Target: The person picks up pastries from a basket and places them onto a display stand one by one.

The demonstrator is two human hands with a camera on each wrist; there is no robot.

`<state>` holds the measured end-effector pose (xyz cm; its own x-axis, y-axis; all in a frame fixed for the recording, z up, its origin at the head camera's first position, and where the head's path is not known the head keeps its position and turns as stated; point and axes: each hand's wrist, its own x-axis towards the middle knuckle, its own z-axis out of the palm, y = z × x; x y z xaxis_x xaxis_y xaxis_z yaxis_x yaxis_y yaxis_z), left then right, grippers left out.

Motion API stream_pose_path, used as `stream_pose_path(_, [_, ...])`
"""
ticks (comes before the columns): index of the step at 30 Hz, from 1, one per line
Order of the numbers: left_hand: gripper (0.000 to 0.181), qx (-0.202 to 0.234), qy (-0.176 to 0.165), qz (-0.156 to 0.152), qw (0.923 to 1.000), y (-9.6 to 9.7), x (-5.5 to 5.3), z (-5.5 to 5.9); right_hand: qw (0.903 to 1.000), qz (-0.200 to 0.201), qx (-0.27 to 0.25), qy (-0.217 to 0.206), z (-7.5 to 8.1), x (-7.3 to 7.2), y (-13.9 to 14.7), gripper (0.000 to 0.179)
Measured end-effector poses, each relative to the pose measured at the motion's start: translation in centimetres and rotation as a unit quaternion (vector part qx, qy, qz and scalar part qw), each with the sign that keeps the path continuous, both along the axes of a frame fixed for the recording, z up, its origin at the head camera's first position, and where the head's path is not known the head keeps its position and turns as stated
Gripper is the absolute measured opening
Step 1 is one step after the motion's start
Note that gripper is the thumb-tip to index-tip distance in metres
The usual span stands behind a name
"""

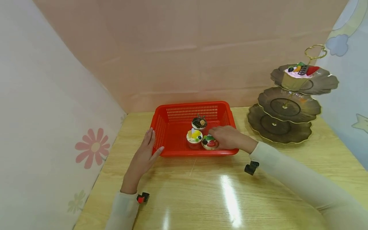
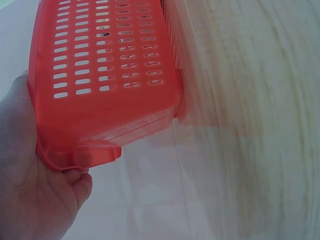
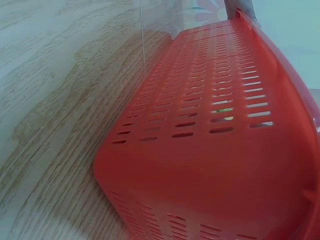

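A red plastic basket (image 1: 175, 152) stands on the table. My left hand (image 1: 143, 155) holds its near left corner, and the left wrist view shows fingers bent at the rim. Reaching over the front right of the basket, my right hand (image 1: 228, 137) grips a cupcake with strawberry and a green leaf on top (image 1: 210, 143); the fingertips are partly hidden. Beside that one sits a yellow-topped cupcake (image 1: 195, 136). Behind it lies a dark chocolate-topped cupcake (image 1: 199, 123). The basket's slotted wall (image 3: 200, 165) hides the right hand in the right wrist view.
To the right stands a three-tier stand with brown scalloped plates (image 1: 288, 105) and a gold handle (image 1: 315, 52). A large fruit-topped cupcake (image 1: 294, 81) is on its top tier. The wooden table (image 1: 198, 191) meets a wall behind and on both sides.
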<state>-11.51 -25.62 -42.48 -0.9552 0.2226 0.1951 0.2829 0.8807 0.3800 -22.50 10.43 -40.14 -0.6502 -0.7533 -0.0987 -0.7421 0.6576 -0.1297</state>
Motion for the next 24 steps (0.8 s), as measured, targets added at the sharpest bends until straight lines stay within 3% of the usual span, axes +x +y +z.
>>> stream_pose_path(10, [0.085, -0.004, -0.002, 0.003, 1.0, 0.0, 0.2, -0.1, 0.9994, -0.01, -0.005, -0.032, 0.7, 0.3, -0.1, 0.055])
stream_pose_path(18, [0.086, -0.008, -0.001, 0.004, 1.0, 0.1, 0.2, -0.1, 0.9976, -0.025, -0.04, -0.051, 1.5, 0.3, 0.4, 0.046])
stream_pose_path(24, [0.086, -0.004, -0.001, 0.005, 1.0, 0.1, 0.3, 0.2, 0.9935, -0.04, -0.081, -0.069, 2.8, 0.5, 1.2, 0.051])
